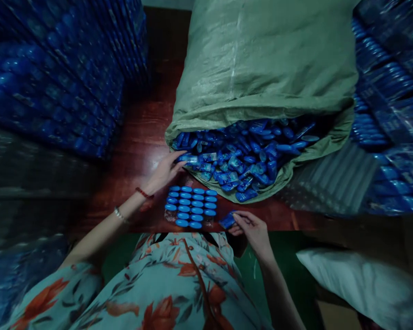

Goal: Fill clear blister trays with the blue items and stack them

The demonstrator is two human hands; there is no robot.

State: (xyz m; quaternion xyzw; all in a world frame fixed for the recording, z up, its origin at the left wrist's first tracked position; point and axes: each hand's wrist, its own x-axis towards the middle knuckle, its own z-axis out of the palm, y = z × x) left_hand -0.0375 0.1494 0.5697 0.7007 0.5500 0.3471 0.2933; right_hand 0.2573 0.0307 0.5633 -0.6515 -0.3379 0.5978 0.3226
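Note:
My left hand (167, 170) reaches to the left side of the sack's mouth, thumb and fingers closed around a small blue bottle (190, 159) with a pale label. Near the table's front edge, my right hand (252, 228) pinches another small blue bottle (227, 221), partly covered by the fingers. Between the hands a clear plastic tray (170, 217) holds blue bottles in several columns, their oval ends facing up. A large green sack (268, 55) lies beyond, its mouth open toward me. Many loose blue bottles (244, 158) fill the opening.
Tall stacks of packed blue goods (55, 87) rise on the left, and more packs (392, 105) stand on the right. Clear ridged trays (340, 178) lie beside the sack. The reddish table (134, 137) ends just before my body. A white sack (358, 279) sits at lower right.

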